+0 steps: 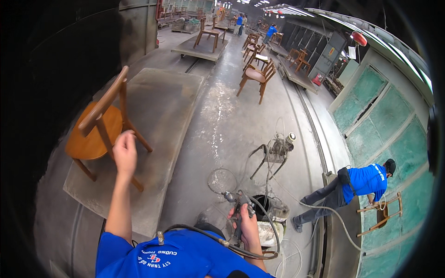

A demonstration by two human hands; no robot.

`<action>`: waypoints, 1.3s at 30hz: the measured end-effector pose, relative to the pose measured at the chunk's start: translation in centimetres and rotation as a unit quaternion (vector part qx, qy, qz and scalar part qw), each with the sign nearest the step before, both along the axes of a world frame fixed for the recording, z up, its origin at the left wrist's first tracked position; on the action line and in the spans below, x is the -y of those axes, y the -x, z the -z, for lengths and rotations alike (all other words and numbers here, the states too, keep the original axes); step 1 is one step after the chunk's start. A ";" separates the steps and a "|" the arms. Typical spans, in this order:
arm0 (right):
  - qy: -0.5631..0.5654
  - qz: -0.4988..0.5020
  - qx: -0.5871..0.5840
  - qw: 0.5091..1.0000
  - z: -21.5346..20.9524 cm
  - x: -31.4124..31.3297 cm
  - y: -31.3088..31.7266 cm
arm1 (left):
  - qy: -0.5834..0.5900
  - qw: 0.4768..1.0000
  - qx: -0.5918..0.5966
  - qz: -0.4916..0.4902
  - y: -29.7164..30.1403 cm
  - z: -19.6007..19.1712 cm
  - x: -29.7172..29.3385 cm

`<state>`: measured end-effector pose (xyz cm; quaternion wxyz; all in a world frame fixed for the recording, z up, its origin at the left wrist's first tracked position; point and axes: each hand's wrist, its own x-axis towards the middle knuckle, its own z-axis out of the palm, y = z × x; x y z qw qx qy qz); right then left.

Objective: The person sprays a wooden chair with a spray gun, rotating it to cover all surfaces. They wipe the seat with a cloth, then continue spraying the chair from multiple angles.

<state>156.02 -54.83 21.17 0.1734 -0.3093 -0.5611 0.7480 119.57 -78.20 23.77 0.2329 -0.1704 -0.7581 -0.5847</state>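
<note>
A wooden chair (95, 132) with a curved backrest and round orange-brown seat stands on a flat platform (160, 99) at my left. My left hand (125, 152) is raised beside its back legs with the fingers curled closed. What those fingers hold, if anything, is hidden, and contact with the chair is unclear. Low in the middle, close to my body, my right hand (248, 227) grips a spray gun (241, 206) by its handle. A dark hose (252, 254) loops from near the gun across my blue shirt.
A pump on a stand (279, 150) and stained buckets (273, 234) are ahead right, with a pale hose (331, 211) trailing. A co-worker (361, 185) bends over another chair (382, 214) by green-coated panels. Several chairs (259, 76) line the aisle; floor rails (303, 109) run lengthwise.
</note>
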 end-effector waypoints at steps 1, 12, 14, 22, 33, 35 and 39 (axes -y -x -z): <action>-0.005 -0.002 0.000 1.000 -0.3 -2.1 1.1 | 0.031 0.995 -0.067 -0.059 1.9 -1.7 -0.7; -0.050 -0.111 0.007 0.993 -3.3 -15.6 16.2 | 0.424 0.799 0.016 -0.426 20.1 -7.4 -2.9; -0.054 -0.124 0.027 0.990 -2.7 -16.7 19.3 | 0.422 0.797 0.057 -0.429 21.1 -7.8 -3.5; -0.073 -0.179 0.054 0.980 -3.0 -19.7 33.6 | 0.399 0.762 -0.110 -0.498 19.7 -5.8 -6.1; -0.061 -0.255 0.014 0.965 -3.7 -20.2 48.1 | 0.431 0.814 -0.246 -0.301 18.8 -1.1 13.0; -0.046 -0.269 0.024 0.962 -3.4 -20.6 49.7 | 0.295 0.878 -0.169 -0.337 19.8 -1.6 17.1; -0.036 -0.286 0.030 0.957 -3.5 -21.3 52.9 | 0.279 0.906 -0.061 -0.311 18.5 -2.4 14.3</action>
